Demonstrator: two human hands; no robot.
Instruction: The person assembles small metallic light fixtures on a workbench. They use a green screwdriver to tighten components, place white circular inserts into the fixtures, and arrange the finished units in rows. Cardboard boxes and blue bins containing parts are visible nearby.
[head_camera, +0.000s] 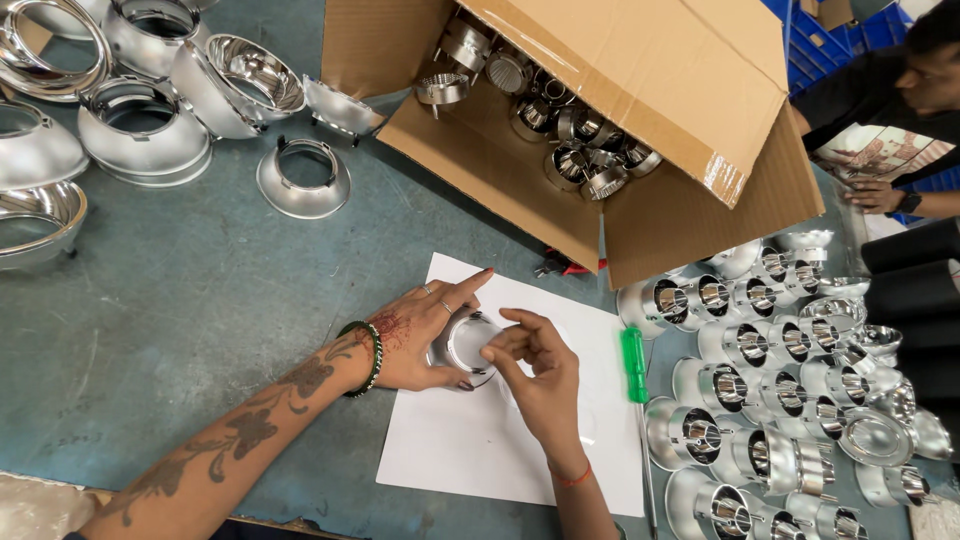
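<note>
Chrome ring (462, 345), small and shiny, sits on the white sheet (470, 450) in the middle of the grey-green table (200, 290), and both of your hands are on it. Your left hand (420, 335) curls around its left side, thumb below and fingers over the top edge, so it grips the ring. Your right hand (535, 365) is half closed, and its fingertips (492, 352) pinch the right rim.

I judge the part as light and stiff, probably thin plated plastic or thin metal, because you hold it easily with only the fingertips. Mirror surface of this kind is slippery, and it marks easily from fingerprints and scratches. So take it by the outer rim, on two opposite sides, and do not touch the polished inside. Do not squeeze strongly; a thin ring can deform or crack.

Near your right hand a green-handled screwdriver (634, 362) lies at the edge of the sheet. To the right stand many small chrome reflectors (770, 400) close together, and the open cardboard box (640, 110) above holds more. Bigger chrome shells (140, 140) lie at the top left. Another person (890, 110) works at the far right.
</note>
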